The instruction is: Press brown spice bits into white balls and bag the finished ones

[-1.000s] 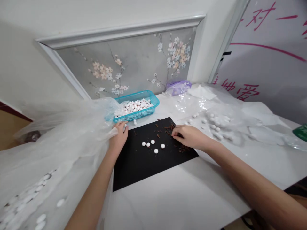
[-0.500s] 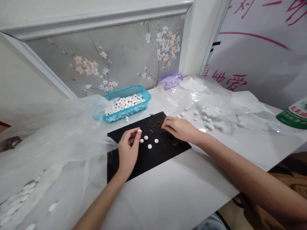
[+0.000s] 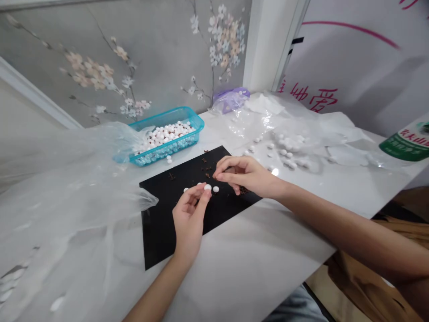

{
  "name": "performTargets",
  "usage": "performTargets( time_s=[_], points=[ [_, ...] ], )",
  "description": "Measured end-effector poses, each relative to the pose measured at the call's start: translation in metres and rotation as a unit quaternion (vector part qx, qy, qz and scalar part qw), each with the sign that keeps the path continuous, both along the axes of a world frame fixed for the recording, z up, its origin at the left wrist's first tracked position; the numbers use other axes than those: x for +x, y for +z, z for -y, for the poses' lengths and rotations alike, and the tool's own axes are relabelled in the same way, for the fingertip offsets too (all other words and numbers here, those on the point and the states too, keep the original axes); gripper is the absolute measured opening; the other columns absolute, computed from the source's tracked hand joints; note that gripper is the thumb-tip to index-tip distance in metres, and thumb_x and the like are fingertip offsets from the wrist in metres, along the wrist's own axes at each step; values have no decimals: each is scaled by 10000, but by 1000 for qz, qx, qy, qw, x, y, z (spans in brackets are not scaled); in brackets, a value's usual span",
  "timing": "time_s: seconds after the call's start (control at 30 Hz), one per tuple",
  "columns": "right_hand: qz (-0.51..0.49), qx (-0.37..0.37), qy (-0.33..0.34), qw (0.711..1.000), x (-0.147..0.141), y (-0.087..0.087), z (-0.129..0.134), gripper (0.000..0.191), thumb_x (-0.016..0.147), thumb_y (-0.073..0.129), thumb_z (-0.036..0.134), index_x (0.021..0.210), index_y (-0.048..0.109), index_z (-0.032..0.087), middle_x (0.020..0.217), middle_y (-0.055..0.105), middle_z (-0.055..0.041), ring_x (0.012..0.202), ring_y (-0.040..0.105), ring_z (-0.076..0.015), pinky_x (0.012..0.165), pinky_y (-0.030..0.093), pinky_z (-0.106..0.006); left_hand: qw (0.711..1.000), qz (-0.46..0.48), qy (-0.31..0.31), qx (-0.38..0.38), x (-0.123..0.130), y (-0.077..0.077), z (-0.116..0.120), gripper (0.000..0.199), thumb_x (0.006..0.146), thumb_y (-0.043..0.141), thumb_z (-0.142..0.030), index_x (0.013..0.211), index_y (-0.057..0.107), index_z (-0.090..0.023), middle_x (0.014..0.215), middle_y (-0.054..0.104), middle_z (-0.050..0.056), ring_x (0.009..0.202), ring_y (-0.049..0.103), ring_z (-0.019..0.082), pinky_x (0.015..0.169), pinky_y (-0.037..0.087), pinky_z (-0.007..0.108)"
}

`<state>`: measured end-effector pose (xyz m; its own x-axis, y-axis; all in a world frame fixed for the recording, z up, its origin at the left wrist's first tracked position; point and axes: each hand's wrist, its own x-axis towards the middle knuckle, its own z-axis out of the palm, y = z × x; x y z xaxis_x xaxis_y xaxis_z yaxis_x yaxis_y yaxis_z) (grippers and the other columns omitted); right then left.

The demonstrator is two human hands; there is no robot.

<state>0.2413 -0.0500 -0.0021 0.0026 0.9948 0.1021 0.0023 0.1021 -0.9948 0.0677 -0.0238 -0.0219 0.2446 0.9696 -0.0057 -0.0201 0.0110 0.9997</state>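
My left hand (image 3: 188,212) pinches a small round white ball (image 3: 208,187) between thumb and fingertips, above the black board (image 3: 161,239). Facing it from the right, my right hand (image 3: 250,174) has thumb and forefinger closed in a pinch. Whatever lies at its fingertips is too small to make out. A white ball (image 3: 216,189) rests on the board beside the held one, and others are partly covered by my left hand. Small dark-brown bits (image 3: 171,176) are scattered over the board, some partly under my right hand.
A blue plastic basket (image 3: 200,123) full of white balls stands behind the board. Clear plastic sheeting (image 3: 67,192) spreads on the left. More white balls (image 3: 290,142) lie by plastic at the right, near a purple bag (image 3: 231,99) and a green-labelled bottle (image 3: 407,143).
My left hand has moved right with the white ball, towards my right hand. My right hand has lifted from the brown bits and shifted slightly left. The camera view has tilted down.
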Motion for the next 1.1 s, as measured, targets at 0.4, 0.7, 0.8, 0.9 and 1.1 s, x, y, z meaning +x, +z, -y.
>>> performTargets(
  time_s=[0.4, 0.7, 0.8, 0.9, 1.1],
  points=[
    [-39, -93, 60, 993, -6, 2, -1, 262, 772, 643, 402, 803, 589, 148, 554, 453, 70, 408, 389, -33, 368, 441, -168, 999, 13, -34, -20, 0, -2, -2, 189, 661, 753, -296, 823, 730, -202, 795, 721, 4, 789, 644, 134, 804, 522, 270],
    [-41, -150, 91, 984, -3, 4, -1, 246, 772, 647, 378, 786, 590, 139, 452, 387, 94, 402, 351, -37, 366, 434, -157, 997, 3, -66, -31, -4, -7, -6, 196, 651, 760, -291, 836, 754, -227, 874, 744, 19, 857, 658, 170, 850, 517, 295],
    [-43, -153, 84, 984, -3, 5, -1, 199, 772, 645, 330, 779, 606, 135, 454, 396, 89, 414, 360, -40, 365, 436, -156, 998, -9, -65, -17, -3, -8, -5, 160, 656, 755, -271, 811, 756, -231, 863, 745, 13, 843, 662, 171, 829, 526, 293],
    [-47, -171, 74, 981, -5, 6, 0, 156, 769, 644, 288, 766, 612, 135, 446, 403, 89, 410, 367, -38, 370, 445, -156, 998, -18, -60, -4, -3, -6, -3, 133, 654, 755, -240, 786, 753, -228, 851, 743, 6, 838, 668, 173, 823, 534, 291],
    [-55, -204, 75, 974, -5, 8, 3, 108, 776, 633, 245, 770, 603, 141, 594, 553, 30, 513, 511, -63, 387, 471, -151, 997, -44, -58, 23, -2, -2, 1, 108, 656, 751, -219, 763, 745, -218, 809, 739, -2, 781, 676, 161, 775, 551, 264]
  ],
)
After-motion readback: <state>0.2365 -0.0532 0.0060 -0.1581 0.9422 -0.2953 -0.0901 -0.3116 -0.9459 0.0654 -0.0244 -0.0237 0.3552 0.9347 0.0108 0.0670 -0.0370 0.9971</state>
